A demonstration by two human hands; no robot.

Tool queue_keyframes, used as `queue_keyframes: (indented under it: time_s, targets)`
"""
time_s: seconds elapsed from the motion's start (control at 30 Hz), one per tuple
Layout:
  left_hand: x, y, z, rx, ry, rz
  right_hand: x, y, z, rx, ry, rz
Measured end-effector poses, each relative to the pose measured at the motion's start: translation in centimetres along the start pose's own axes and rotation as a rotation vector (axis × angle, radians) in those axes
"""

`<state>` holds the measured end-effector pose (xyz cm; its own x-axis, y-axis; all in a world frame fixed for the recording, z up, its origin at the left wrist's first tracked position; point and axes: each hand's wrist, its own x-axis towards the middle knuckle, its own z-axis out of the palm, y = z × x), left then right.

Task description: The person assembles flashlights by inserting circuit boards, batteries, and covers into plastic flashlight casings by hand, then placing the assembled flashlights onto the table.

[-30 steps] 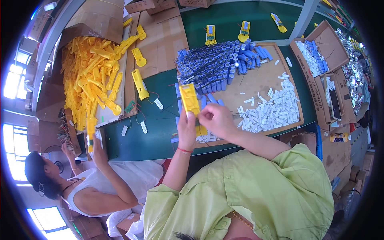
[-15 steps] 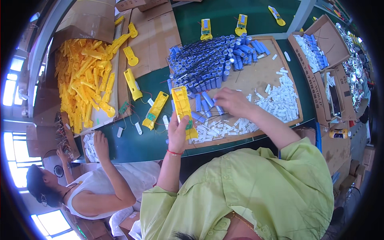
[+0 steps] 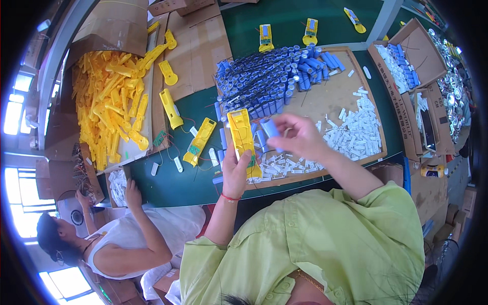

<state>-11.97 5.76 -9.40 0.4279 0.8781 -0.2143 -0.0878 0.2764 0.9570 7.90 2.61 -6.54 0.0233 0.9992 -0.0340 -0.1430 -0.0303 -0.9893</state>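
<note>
In my left hand is a yellow plastic housing half, held upright by its lower end, with a green circuit board by the thumb. My right hand pinches a blue cylindrical battery cell close to the housing's right side, apart from it. Behind both hands lies a big pile of blue cells with dark wires on a brown board. Small white plastic pieces are scattered over the board's right and front. Left of my left hand, another yellow housing with a circuit board rests on the green table.
A heap of yellow housings spills from a carton at the left. An open cardboard box with cells and white parts stands at the right. Near left, a co-worker in a white top reaches toward a box of white pieces.
My right hand has lifted a blue cell off the board and turned it toward the housing. My left hand, with the housing, has shifted slightly right.
</note>
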Motion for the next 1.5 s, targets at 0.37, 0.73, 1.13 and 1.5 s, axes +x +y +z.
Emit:
queue_keyframes:
  time_s: [0.37, 0.73, 1.13, 1.5]
  targets:
    - [-1.3, 0.5, 1.6, 0.409, 0.027, 0.207, 1.0, 3.8, 3.3, -0.005, 0.251, 0.134]
    - [-0.7, -0.5, 1.9, 0.231, 0.048, 0.214, 0.5, 0.5, 4.2, -0.095, 0.158, 0.080]
    - [-0.7, -1.7, 3.4, 0.105, -0.039, 0.129, 1.2, 2.0, 4.1, -0.578, 0.398, -0.149]
    - [-2.2, 0.5, 2.0, -0.260, -0.253, -0.227, 1.1, 4.4, 2.3, 0.327, -0.104, 0.051]
